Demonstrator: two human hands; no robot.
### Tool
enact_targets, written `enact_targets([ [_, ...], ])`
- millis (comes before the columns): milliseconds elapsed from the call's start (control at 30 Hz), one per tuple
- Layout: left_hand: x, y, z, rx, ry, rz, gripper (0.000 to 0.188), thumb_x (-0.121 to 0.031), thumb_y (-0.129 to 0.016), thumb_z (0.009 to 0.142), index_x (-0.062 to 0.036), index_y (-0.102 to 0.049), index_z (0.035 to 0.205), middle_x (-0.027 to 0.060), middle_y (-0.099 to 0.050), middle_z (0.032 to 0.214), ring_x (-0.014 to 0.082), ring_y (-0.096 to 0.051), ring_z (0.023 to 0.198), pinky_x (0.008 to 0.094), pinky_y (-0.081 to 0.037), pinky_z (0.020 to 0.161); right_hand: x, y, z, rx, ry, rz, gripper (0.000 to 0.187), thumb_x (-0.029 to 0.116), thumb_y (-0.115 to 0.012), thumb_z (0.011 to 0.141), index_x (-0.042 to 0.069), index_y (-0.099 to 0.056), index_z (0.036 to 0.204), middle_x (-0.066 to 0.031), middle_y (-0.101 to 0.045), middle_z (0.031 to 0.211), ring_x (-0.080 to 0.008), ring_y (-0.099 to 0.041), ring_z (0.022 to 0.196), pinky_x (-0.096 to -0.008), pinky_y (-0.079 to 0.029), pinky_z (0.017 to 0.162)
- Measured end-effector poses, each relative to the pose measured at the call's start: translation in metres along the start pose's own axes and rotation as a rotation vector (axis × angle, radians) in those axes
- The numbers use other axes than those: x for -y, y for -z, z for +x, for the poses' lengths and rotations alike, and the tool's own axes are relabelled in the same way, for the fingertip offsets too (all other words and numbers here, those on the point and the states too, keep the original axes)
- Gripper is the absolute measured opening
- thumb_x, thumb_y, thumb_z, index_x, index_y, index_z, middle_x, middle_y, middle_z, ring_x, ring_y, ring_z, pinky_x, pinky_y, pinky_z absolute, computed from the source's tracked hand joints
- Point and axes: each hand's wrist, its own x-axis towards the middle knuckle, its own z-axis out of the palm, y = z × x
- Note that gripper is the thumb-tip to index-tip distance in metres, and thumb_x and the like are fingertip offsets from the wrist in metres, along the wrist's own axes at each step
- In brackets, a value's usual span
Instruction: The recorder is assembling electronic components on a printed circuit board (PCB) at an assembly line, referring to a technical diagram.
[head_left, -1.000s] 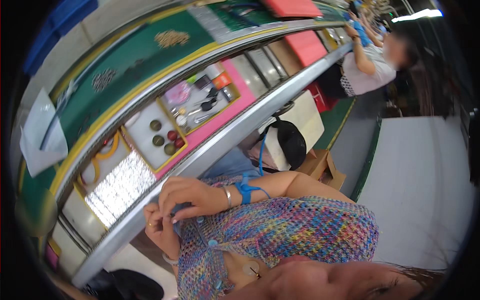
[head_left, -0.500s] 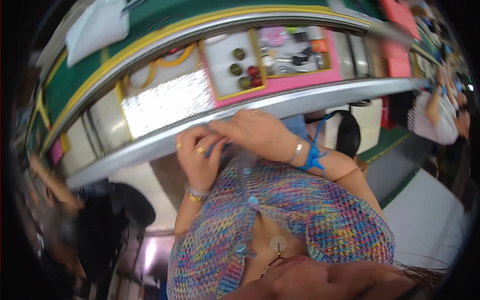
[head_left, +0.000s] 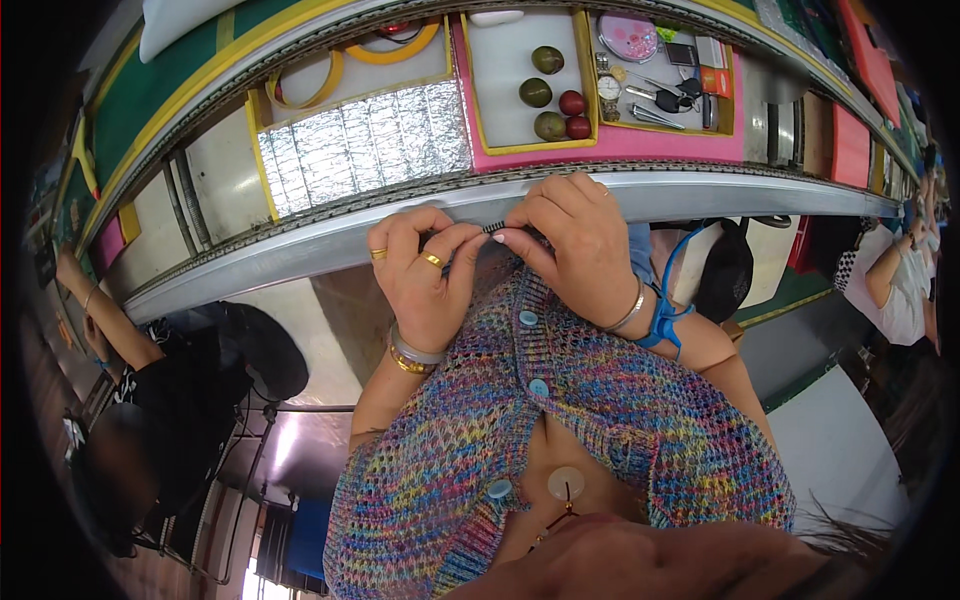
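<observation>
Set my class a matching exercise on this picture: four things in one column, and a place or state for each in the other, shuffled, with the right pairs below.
Things
1. Left hand
2. Right hand
3. Small black ridged piece
4. Shiny silver sheet

Places and states
A. Held between the two hands
B. Lying to the left of the round green and red things
C. Has a blue strap at its wrist
D. Has a gold-coloured bracelet at its wrist

Right pairs: 1-D, 2-C, 3-A, 4-B
</observation>
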Motion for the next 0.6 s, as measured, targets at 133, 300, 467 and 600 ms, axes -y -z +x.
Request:
enact_targets([
  [133, -0.003, 0.000, 0.000, 0.019, 0.038, -0.013, 0.015, -0.010, -0.076, 0.065, -0.0101, -0.069, 0.079, 0.0019, -0.056, 0.084, 0.0219, -0.048, 0.081, 0.0334, -0.037, 0.073, 0.003, 0.000, 0.000, 0.023, -0.039, -0.035, 0.018, 0.018, -0.073, 0.067, 0.010, -0.058, 0.075, -0.0039, -0.051, 0.077, -0.0242, -0.051, 0.076, -0.0371, -0.040, 0.066],
  [300, -0.008, -0.001, -0.001, 0.031, 0.096, -0.031, 0.013, -0.009, -0.075, 0.067, -0.0096, -0.068, 0.078, 0.0032, -0.055, 0.084, 0.0231, -0.048, 0.083, 0.0338, -0.038, 0.073, 0.003, -0.001, 0.001, 0.029, -0.067, -0.057, 0.018, 0.018, -0.073, 0.066, 0.010, -0.059, 0.073, -0.0040, -0.051, 0.076, -0.0245, -0.051, 0.075, -0.0374, -0.040, 0.065],
  [467, -0.011, -0.001, 0.000, 0.024, 0.140, -0.023, 0.011, -0.008, -0.074, 0.068, -0.0088, -0.067, 0.077, 0.0048, -0.055, 0.084, 0.0244, -0.048, 0.083, 0.0344, -0.038, 0.073, 0.005, 0.001, 0.006, 0.063, -0.100, -0.043, 0.017, 0.017, -0.074, 0.065, 0.009, -0.059, 0.070, -0.0047, -0.051, 0.073, -0.0253, -0.051, 0.073, -0.0377, -0.041, 0.063],
  [600, -0.010, 0.000, 0.006, 0.059, 0.160, -0.005, 0.009, -0.008, -0.072, 0.068, -0.0076, -0.065, 0.074, 0.0061, -0.054, 0.082, 0.0255, -0.048, 0.081, 0.0354, -0.037, 0.072, 0.003, 0.002, 0.010, 0.092, -0.105, -0.029, 0.018, 0.017, -0.074, 0.064, 0.009, -0.059, 0.069, -0.0049, -0.051, 0.073, -0.0258, -0.051, 0.073, -0.0375, -0.042, 0.062],
])
